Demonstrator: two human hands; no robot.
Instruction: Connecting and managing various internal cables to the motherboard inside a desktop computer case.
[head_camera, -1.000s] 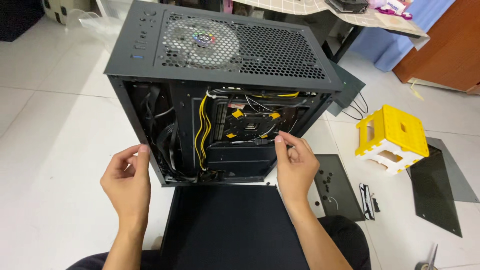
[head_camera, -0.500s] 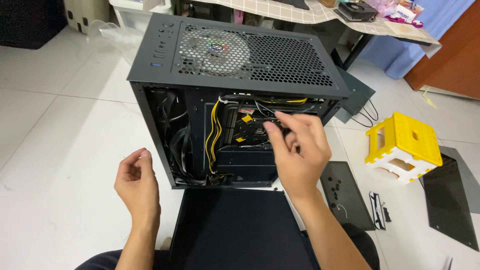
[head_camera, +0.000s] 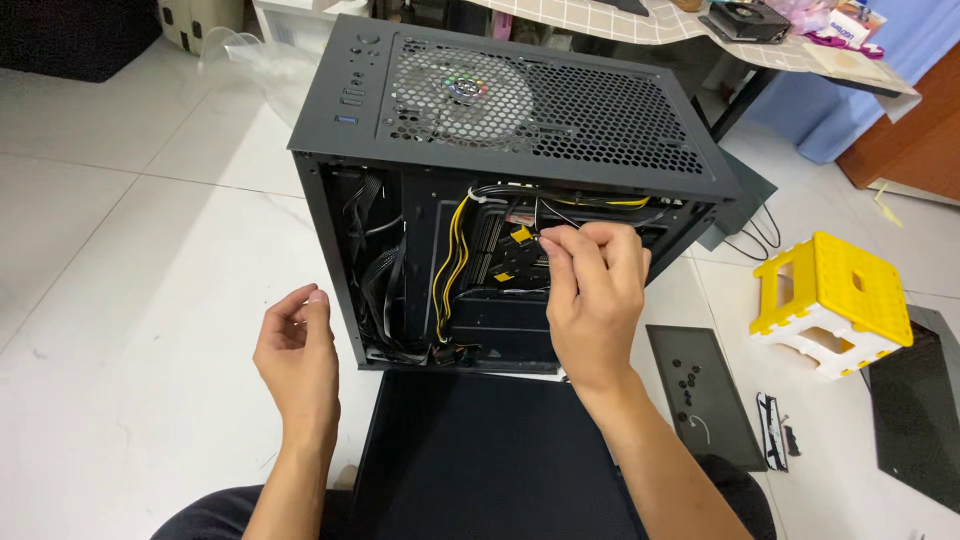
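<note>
I see a black computer case (head_camera: 520, 110) standing open on the white floor in the upper middle of the frame, its mesh top with a fan toward me and its open side facing down-frame. My right hand (head_camera: 595, 290) is inside that opening, centre of the frame, fingers curled shut and pinching a thin cable (head_camera: 500, 193) near the yellow-and-black wire bundle (head_camera: 450, 265). My left hand (head_camera: 298, 355) hovers lower left, just outside the case edge, loosely open and holding nothing.

I judge the cable to be light, soft and floppy, easy to bend but quick to slip from a pinch; its connector end looks the delicate part, so I would grip the plug body, not the wires. The case itself seems heavy and stiff, best steadied by its frame edge.

A dark side panel (head_camera: 470, 450) lies at the bottom centre, a yellow step stool (head_camera: 835, 300) at the right.
</note>
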